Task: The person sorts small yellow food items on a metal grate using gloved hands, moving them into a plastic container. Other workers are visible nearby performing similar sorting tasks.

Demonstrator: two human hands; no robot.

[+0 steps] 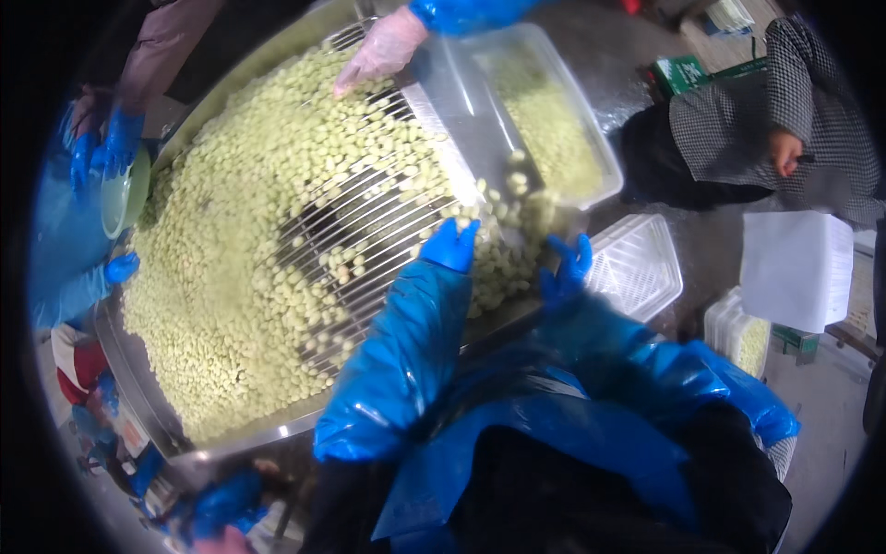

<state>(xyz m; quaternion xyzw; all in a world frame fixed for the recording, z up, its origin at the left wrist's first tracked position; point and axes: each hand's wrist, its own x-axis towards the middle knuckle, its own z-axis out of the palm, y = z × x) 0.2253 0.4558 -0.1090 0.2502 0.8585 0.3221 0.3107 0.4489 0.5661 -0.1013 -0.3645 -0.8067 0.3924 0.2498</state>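
Green grapes (228, 228) are heaped over a wide steel tray with a grille of metal bars (377, 239). My left hand (451, 247), in a blue glove, reaches palm down among loose grapes at the grille's right end, its visible fingers apart. Beside it, my right hand (569, 269), also gloved in blue, has its fingers spread next to the grapes at the steel outlet; nothing shows in its grasp. Several grapes near the outlet are blurred. Beyond my hands stands a clear plastic bin (612, 181) holding more grapes.
Another person's pale-gloved hand (384, 52) touches the grapes at the far side. At left, people with blue gloves stand by a green basin (128, 190). A white slotted crate (640, 270) sits right of my right hand. A person in a checked coat (734, 131) is farther right.
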